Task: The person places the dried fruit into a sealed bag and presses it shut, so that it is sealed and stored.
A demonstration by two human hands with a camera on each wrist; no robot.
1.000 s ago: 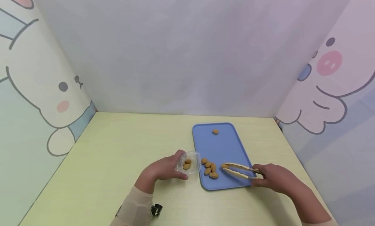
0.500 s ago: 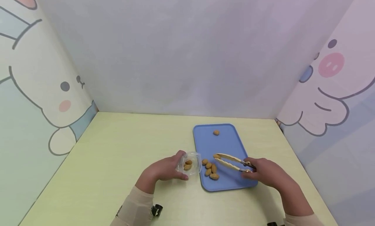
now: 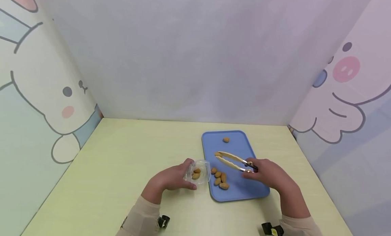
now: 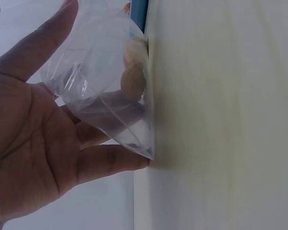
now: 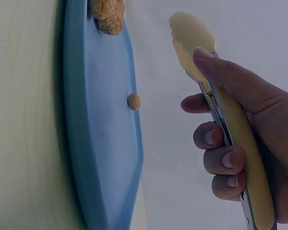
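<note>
My left hand curls its thumb and fingers round a clear plastic bag, which stands on the table with its mouth up. A few brown, wrinkled nuts lie at the bottom of it. My right hand grips cream-coloured tongs by the handles. Between the tongs' tips is a single nut, held above the blue tray; in the right wrist view the tips hide it. Several more nuts are clustered at the tray's near left, and a lone nut lies near its far edge.
The pale wooden table extends left of the bag and in front of the tray. A plain grey wall rises behind it. Side panels carry cartoon animals, a rabbit on the left and a pig on the right.
My right hand has lifted the tongs with one nut away from the tray and moved them leftward and farther back. The left hand and the bag have hardly moved.
</note>
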